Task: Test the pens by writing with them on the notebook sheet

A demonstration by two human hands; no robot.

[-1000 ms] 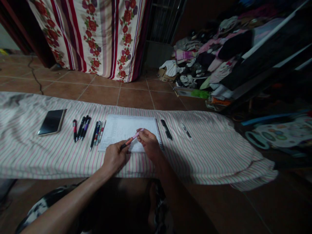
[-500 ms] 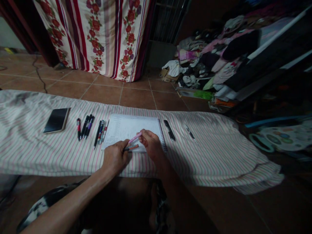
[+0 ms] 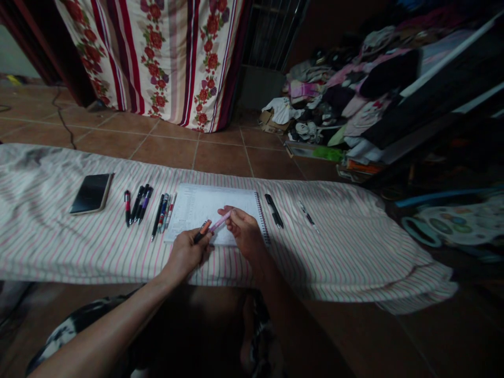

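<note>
My left hand (image 3: 189, 251) is closed around a dark pen with an orange end (image 3: 203, 231), above the near edge of an open spiral notebook (image 3: 220, 197). A slim pink pen (image 3: 220, 220) spans the gap between my hands. Its lower end meets the fingers of my left hand, and its upper end is pinched by my right hand (image 3: 244, 231). Left of the notebook lie several pens (image 3: 162, 212) side by side. To its right rest black pens (image 3: 274, 211), and farther right a thin white-and-black pen (image 3: 309, 216).
More pens (image 3: 140, 205) and a dark-screened phone (image 3: 92, 194) lie on the left of the striped cloth (image 3: 346, 247). Beyond the tiled floor hangs a flowered curtain (image 3: 157, 63). Piled clothes (image 3: 334, 100) fill the back right, with a pale plastic item (image 3: 460, 223) at the right.
My left hand has turned, swinging the orange-ended pen from pointing right to pointing up and right. The pink pen has shifted slightly rightward, still between both hands.
</note>
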